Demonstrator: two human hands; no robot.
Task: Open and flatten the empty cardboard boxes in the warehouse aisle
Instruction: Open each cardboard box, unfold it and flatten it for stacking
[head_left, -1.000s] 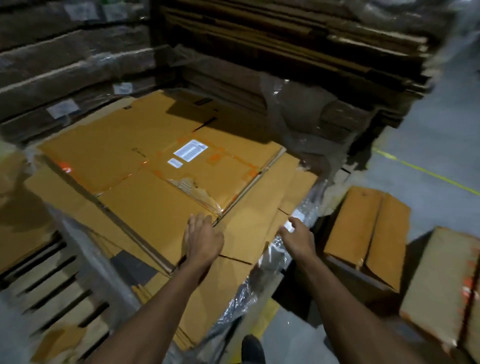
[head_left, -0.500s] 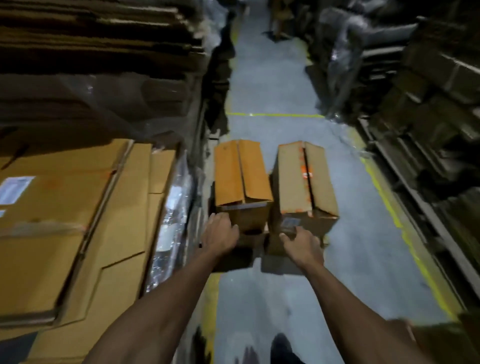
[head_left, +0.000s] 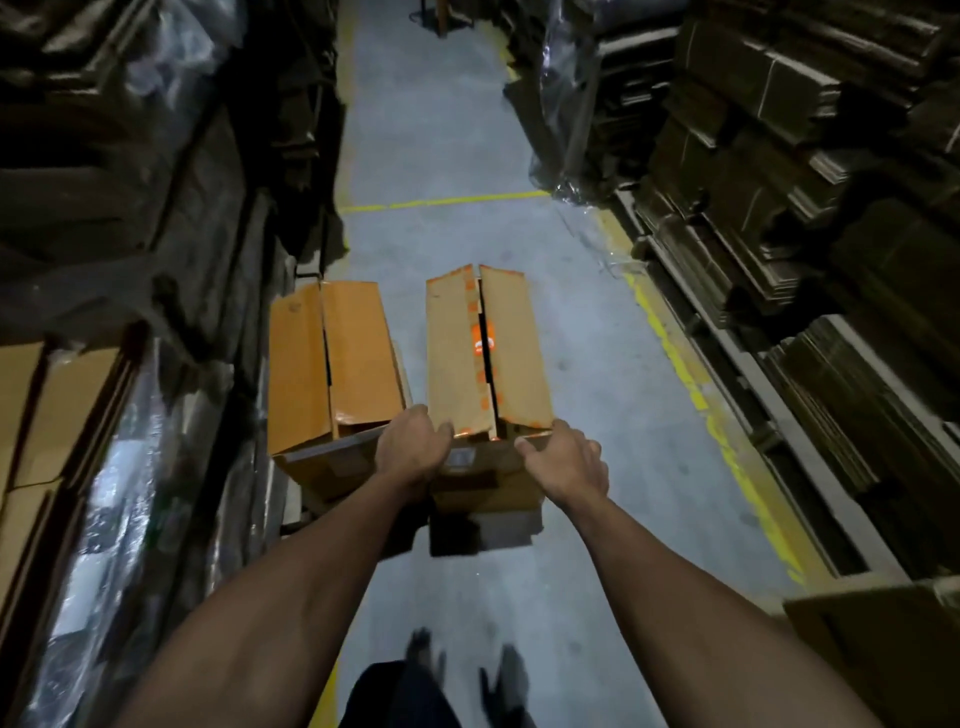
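Aisle floor (head_left: 441, 135): grey concrete with yellow lines, running away from me between dark stacks of flattened cardboard (head_left: 810, 171) on both sides.
Left-hand box (head_left: 332, 364): orange-brown, top flaps shut with a slit between them — it stands on the floor just beside its neighbour.
Right-hand box (head_left: 488, 353): paler, with orange tape along the centre seam; flaps slightly parted, near end in my grasp.
My left hand (head_left: 413, 447): fingers curled over the near left corner of the right-hand box.
My right hand (head_left: 566, 460): curled round the near right corner — thumb on the front face.
Shoes (head_left: 509, 675): blurred, at the bottom edge.
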